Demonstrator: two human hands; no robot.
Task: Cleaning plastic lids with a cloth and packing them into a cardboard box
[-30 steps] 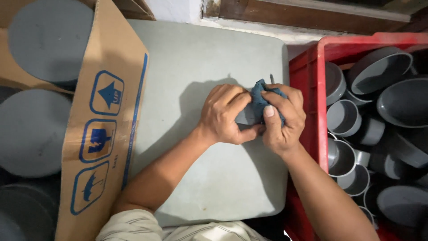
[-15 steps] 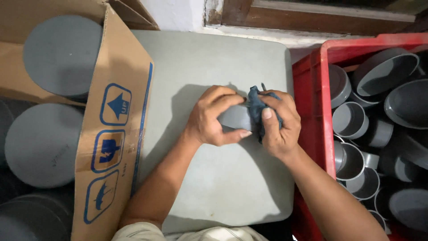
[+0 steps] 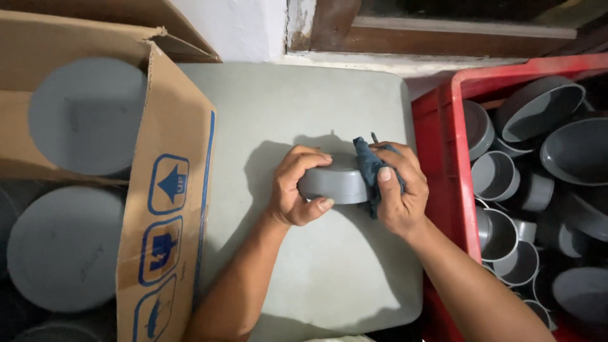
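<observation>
A round grey plastic cap (image 3: pixel 334 182) is held just above the pale grey table (image 3: pixel 304 101). My left hand (image 3: pixel 296 187) grips its left side, fingers curled over the top and thumb underneath. My right hand (image 3: pixel 398 190) presses a dark blue cloth (image 3: pixel 370 170) against the cap's right side, the cloth bunched between fingers and cap.
A red crate (image 3: pixel 443 114) full of several grey caps and fittings (image 3: pixel 538 114) stands at the right. An open cardboard box (image 3: pixel 168 209) at the left holds large grey round caps (image 3: pixel 88 117). A white wall and a wooden frame run along the back.
The cap has turned in my hands so more of its grey side shows. My left hand has shifted to the cap's left side and the cloth now sits on the right side.
</observation>
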